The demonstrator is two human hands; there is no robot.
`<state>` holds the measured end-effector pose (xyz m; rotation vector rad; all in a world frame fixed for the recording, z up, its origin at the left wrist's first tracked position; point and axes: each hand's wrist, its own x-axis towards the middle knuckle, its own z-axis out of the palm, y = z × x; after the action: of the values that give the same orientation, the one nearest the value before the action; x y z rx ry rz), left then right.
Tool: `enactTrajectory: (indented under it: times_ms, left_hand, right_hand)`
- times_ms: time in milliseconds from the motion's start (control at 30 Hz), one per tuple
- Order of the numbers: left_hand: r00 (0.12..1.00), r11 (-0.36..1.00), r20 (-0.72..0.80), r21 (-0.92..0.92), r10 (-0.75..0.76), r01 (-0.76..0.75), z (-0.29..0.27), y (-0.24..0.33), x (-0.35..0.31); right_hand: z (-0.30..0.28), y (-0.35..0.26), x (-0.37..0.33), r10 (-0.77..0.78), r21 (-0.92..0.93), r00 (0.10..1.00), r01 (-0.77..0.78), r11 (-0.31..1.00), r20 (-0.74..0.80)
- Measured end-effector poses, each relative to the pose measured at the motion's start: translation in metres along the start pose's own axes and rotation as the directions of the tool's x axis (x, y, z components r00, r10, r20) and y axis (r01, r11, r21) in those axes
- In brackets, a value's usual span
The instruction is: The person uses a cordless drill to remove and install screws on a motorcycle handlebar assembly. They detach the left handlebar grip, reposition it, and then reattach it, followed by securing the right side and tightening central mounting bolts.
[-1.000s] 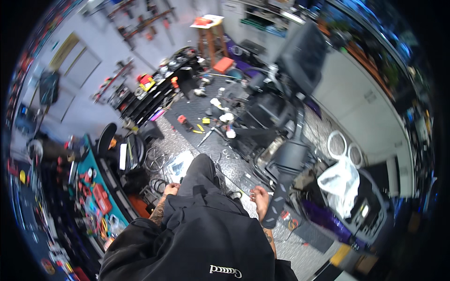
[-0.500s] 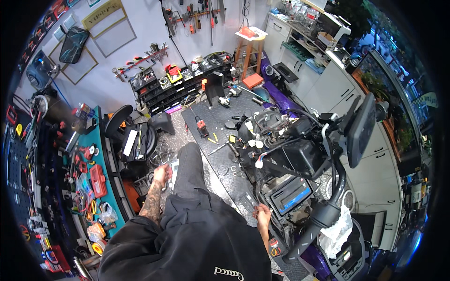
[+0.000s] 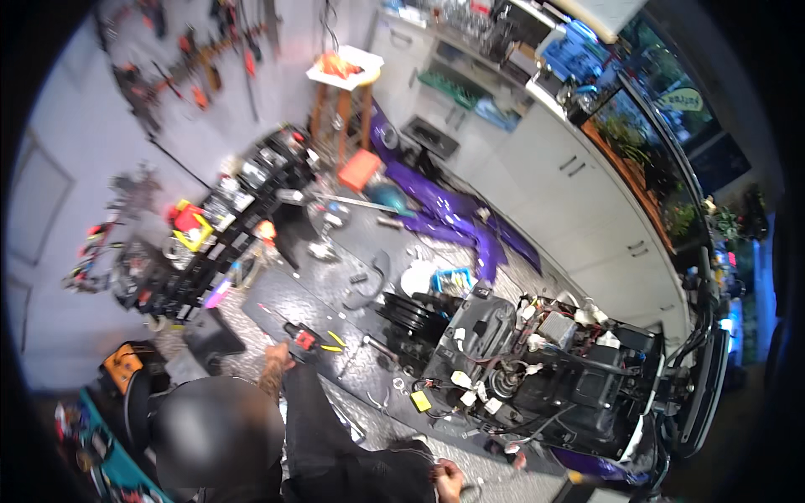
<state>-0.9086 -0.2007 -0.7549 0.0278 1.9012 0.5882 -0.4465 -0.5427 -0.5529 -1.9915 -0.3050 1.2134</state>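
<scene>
My left hand point(image 3: 277, 359) is low beside my left knee, next to a red and black power screwdriver point(image 3: 303, 339) lying on the dark floor plate. Its fingers are blurred, and I cannot tell whether they touch the tool. Yellow-handled pliers point(image 3: 335, 341) lie just right of it. At the lower edge my right hand point(image 3: 448, 481) has its fingers curled together near my right leg; whatever they hold is too small to make out. To the right stands a stripped scooter point(image 3: 537, 360), its wiring and white connectors exposed.
Purple body panels point(image 3: 453, 214) lie on the floor in front of white cabinets point(image 3: 545, 176). A wooden stool point(image 3: 343, 113) stands at the back with an orange item on top. Black parts bins point(image 3: 222, 260) line the wall. A blue basket point(image 3: 453, 280) sits beyond the scooter.
My view has swung to the right and tilted. My left hand has moved forward toward the power screwdriver. My right hand has come away from the scooter's side, closer to my leg.
</scene>
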Motion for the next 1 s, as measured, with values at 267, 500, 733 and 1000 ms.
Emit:
enactTrajectory:
  times_ms: [267,500,733,1000]
  left_hand:
    - [0.975,0.926,-0.207,0.347,-0.082,0.151,0.092,-0.026,0.175]
    - [0.916,0.918,0.334,0.246,0.222,-0.312,-0.022,0.113,0.037]
    - [0.722,0.656,0.598,0.396,0.347,-0.643,-0.081,0.327,-0.156]
    - [0.646,0.481,0.726,0.490,0.236,-0.727,-0.070,0.438,-0.278]
  right_hand:
    - [0.203,-0.106,-0.112,-0.151,-0.376,0.977,0.085,0.923,-0.150]
    - [0.358,-0.235,-0.166,-0.114,-0.410,0.993,0.120,0.904,0.039]
    - [0.434,-0.344,-0.058,-0.536,-0.500,0.663,0.747,0.437,0.522]
    - [0.455,-0.449,-0.071,-0.598,-0.254,0.674,0.728,0.637,0.434]
